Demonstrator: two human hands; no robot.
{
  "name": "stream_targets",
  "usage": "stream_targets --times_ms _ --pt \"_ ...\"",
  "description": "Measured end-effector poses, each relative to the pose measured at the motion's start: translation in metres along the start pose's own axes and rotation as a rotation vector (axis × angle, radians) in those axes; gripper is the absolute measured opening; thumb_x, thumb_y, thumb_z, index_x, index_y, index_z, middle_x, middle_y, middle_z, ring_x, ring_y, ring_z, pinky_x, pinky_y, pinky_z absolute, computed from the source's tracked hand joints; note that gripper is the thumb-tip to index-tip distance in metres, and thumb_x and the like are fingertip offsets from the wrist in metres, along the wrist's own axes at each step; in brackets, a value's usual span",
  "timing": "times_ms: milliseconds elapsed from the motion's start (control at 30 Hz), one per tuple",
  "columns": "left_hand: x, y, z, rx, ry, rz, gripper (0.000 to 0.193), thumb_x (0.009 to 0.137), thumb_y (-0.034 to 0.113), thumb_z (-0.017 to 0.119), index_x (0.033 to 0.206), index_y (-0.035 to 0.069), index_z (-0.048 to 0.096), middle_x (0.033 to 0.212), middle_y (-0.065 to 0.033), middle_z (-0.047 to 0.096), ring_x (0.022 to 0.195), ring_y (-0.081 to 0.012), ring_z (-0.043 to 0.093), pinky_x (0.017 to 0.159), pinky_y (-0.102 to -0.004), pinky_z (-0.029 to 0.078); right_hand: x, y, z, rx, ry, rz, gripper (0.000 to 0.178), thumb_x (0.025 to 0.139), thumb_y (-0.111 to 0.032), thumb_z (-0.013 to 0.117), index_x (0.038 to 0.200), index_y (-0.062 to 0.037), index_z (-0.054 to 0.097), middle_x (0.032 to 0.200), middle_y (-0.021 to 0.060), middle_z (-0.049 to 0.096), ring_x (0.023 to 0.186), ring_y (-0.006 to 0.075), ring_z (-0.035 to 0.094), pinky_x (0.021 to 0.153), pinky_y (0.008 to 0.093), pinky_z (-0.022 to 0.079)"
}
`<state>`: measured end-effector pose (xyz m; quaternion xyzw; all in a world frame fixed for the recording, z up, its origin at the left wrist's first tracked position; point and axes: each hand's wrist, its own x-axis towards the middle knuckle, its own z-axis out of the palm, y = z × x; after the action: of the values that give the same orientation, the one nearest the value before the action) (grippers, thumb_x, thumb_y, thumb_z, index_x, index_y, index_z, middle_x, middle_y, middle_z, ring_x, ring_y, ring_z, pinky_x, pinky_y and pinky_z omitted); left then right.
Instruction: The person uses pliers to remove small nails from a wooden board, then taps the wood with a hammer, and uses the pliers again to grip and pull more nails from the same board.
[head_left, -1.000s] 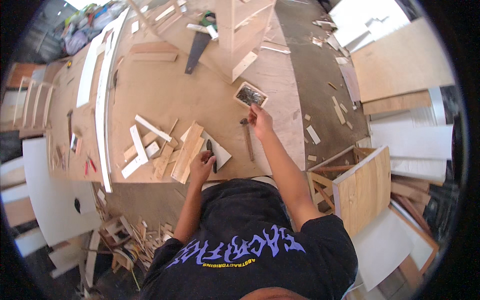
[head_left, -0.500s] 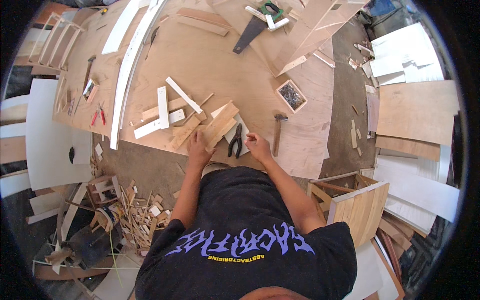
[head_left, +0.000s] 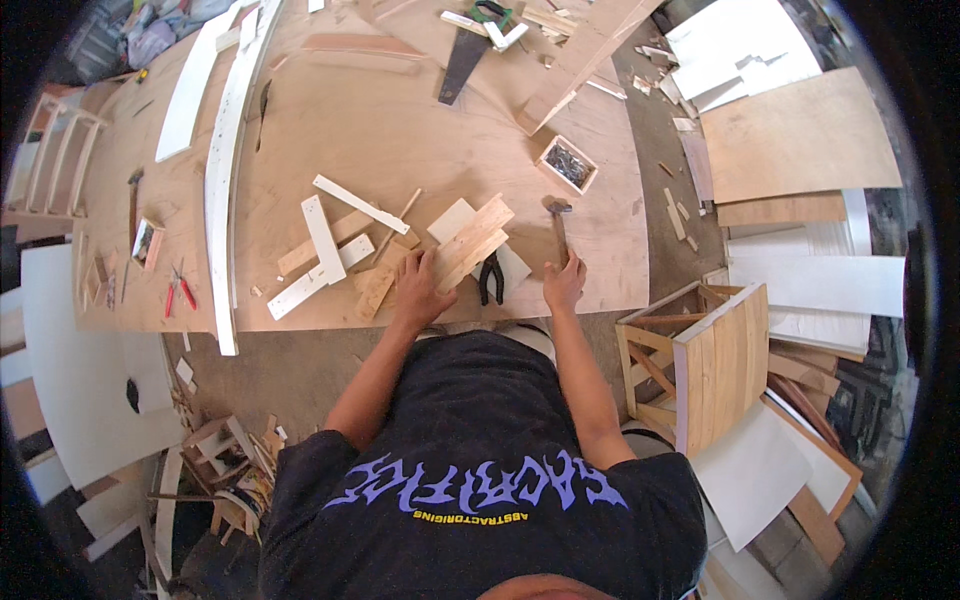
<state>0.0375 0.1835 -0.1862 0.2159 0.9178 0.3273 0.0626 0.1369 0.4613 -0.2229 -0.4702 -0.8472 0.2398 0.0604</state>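
Observation:
My left hand (head_left: 422, 287) is closed around the near end of a joined wooden piece (head_left: 475, 242), which slants away to the right over the work surface. Under and beside that piece lie a white board (head_left: 515, 268) and black-handled pliers (head_left: 491, 280); the piece covers the pliers' jaws. My right hand (head_left: 565, 286) grips the lower handle of a hammer (head_left: 560, 228), its head pointing away from me. Left of my left hand, short wooden offcuts (head_left: 378, 285) and white drilled strips (head_left: 322, 240) lie crossed over one another.
An open box of nails (head_left: 568, 164) sits beyond the hammer. Farther off are a handsaw (head_left: 463, 65) and a tall wooden panel (head_left: 590, 65). Long white strips (head_left: 225, 190), red-handled pliers (head_left: 180, 290) and another hammer (head_left: 133, 205) are leftward. A slatted wooden frame (head_left: 725, 365) stands right.
My right hand has moved right from beside the pliers and taken hold of the hammer's handle. My left hand has shifted the wooden piece over the pliers' jaws. The view has shifted.

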Motion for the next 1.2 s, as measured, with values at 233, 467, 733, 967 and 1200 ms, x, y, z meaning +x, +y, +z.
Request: stream_targets --times_ms 233,467,733,967,1200 --pt "0.045 0.002 0.033 0.069 -0.038 -0.002 0.092 0.065 0.027 0.086 0.144 0.006 0.045 0.134 -0.0190 0.050 0.126 -0.0389 0.046 0.109 -0.0513 0.035 0.037 -0.004 -0.011 -0.146 -0.155 -0.082 0.056 0.092 -0.025 0.068 0.141 -0.0098 0.048 0.133 0.0208 0.054 0.121 0.0398 0.055 0.102 0.0487 0.047" --pt "0.069 0.007 0.057 0.115 0.067 -0.034 0.088 0.070 0.020 0.086 0.146 0.007 0.043 0.139 -0.0167 0.049 0.130 -0.0377 0.044 0.111 -0.0513 0.034 0.059 0.013 -0.001 0.043 -0.152 -0.147 0.041 0.096 -0.019 0.060 0.134 -0.0039 0.053 0.127 0.0223 0.056 0.119 0.0402 0.055 0.100 0.0483 0.046" --pt "0.075 0.028 0.075 0.185 0.228 -0.083 0.070 0.087 0.030 0.070 0.146 0.003 0.042 0.145 -0.0194 0.047 0.134 -0.0391 0.042 0.117 -0.0495 0.028 0.072 0.041 -0.012 0.441 -0.412 -0.217 0.038 0.100 -0.036 0.059 0.115 -0.0003 0.062 0.079 0.0100 0.062 0.073 0.0207 0.061 0.073 0.0355 0.051" --pt "0.123 0.034 0.093 0.279 0.421 -0.219 0.049 0.102 0.026 0.050 0.145 0.002 0.048 0.153 -0.0202 0.044 0.145 -0.0349 0.035 0.122 -0.0477 0.022 0.052 0.004 -0.032 0.764 -0.770 -0.085 0.034 0.107 -0.039 0.050 0.116 -0.0070 0.060 0.069 -0.0055 0.045 0.051 0.0026 0.037 0.046 0.0210 0.032" --pt "0.129 0.021 0.114 0.432 0.317 -0.274 0.054 0.107 0.037 0.035 0.147 0.003 0.049 0.156 -0.0193 0.041 0.149 -0.0332 0.032 0.124 -0.0463 0.020 0.068 -0.049 -0.008 0.451 -0.582 -0.504 0.041 0.108 -0.038 0.047 0.126 -0.0036 0.059 0.066 -0.0007 0.050 0.058 0.0099 0.048 0.054 0.0295 0.040"
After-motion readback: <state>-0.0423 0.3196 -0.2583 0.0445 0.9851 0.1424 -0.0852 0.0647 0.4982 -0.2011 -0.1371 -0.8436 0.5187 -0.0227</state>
